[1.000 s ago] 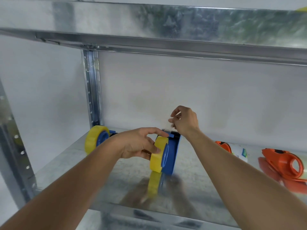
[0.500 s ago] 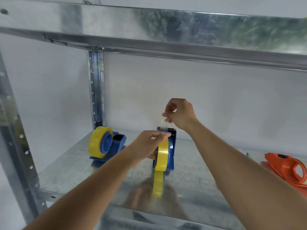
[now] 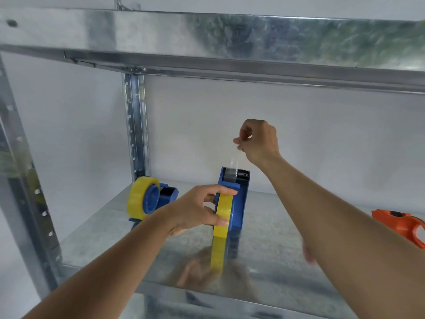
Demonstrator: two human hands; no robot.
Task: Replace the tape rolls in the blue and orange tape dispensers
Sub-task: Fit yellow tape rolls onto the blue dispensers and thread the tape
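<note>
Left hand: fingers and thumb wrapped round the yellow tape roll, steadying it.
Blue dispenser: upright, mid-shelf, roll seated on its left side.
Right hand: raised above the cutter, pinching the clear tape strip taut.
Second blue dispenser: back-left, yellow roll loaded.
Orange dispenser: far right on the metal shelf.

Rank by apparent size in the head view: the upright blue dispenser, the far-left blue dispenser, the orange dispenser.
1. Upright blue dispenser, nearest the camera.
2. Far-left blue dispenser, counted with its yellow roll.
Orange dispenser: cut off by the frame edge, so unranked.
</note>
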